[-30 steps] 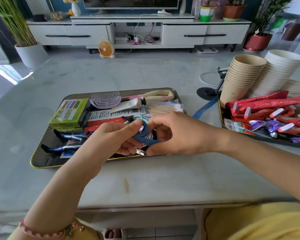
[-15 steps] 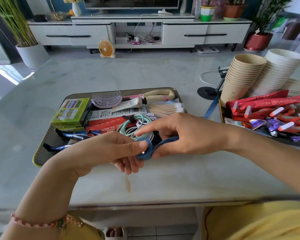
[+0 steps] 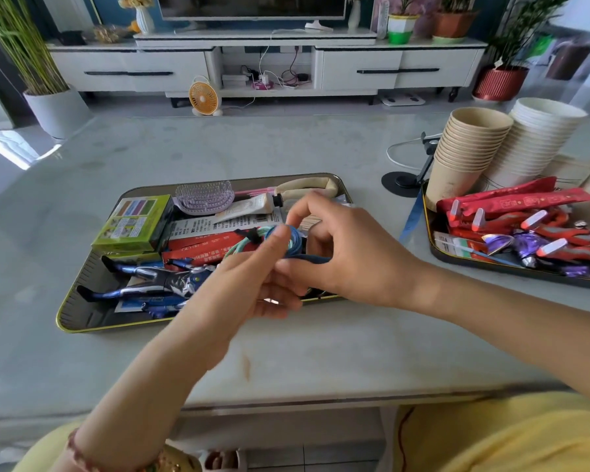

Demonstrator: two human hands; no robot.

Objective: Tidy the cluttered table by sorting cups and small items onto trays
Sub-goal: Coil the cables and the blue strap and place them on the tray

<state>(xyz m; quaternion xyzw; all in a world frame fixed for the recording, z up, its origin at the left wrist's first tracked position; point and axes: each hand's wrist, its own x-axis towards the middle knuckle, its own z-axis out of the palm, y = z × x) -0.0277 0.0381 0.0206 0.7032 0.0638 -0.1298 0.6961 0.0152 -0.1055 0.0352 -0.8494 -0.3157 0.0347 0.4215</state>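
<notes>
**A:** Both hands are up over the near right corner of the left tray (image 3: 82,321), and there's the blue cable (image 3: 295,241): flat, bright blue, wound into a small loop between them.

**B:** The left hand (image 3: 249,284) pinches that loop, thumb on top, fingers (image 3: 280,301) curled beneath. The right hand (image 3: 351,257) hooks its index finger above the coil, thumb clamped on a darker stretch of the cable.

**A:** There's a blue strip (image 3: 410,216) lying on the pale, marble-look surface (image 3: 286,352) beside the right tray (image 3: 457,258). The right hand hides whether it joins the loop.

**B:** Under the hands, the left tray is packed: a teal cord coil (image 3: 242,248), a blue toy figure (image 3: 150,281), a green box (image 3: 133,223) and a lilac hairbrush (image 3: 203,199).

**A:** The right tray has red sachets (image 3: 511,202) piled up. At its far end, a stack of brown paper cups (image 3: 470,148) leans beside a stack of white cups (image 3: 539,137).

**B:** Beyond the surface is a white TV cabinet (image 3: 355,68) with a small orange fan (image 3: 203,95) on the floor before it. Potted plants stand at both sides of the room.
</notes>
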